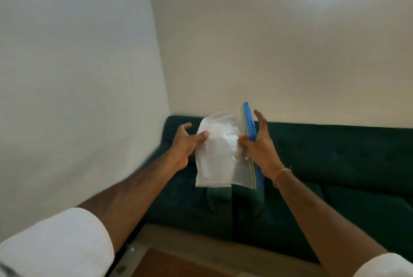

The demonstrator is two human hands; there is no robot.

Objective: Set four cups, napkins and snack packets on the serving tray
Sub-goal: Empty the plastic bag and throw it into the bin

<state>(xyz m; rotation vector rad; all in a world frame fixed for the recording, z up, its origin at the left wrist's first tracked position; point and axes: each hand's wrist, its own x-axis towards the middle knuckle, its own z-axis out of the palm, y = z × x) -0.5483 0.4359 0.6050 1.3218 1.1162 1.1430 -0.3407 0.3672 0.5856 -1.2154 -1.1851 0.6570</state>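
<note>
A clear zip bag [220, 156] with a blue zip strip along its right edge hangs in the air in front of me, with crumpled white napkins inside. My left hand [186, 144] pinches the bag's left edge between thumb and fingers. My right hand [260, 142] grips the bag at the blue zip side with the thumb in front, while its other fingers spread upward. No cups, snack packets or serving tray are in view.
A dark green sofa [335, 156] runs along the wall behind the bag. White walls meet in a corner at the left. A glass-edged table corner [138, 254] and brown floor show at the bottom.
</note>
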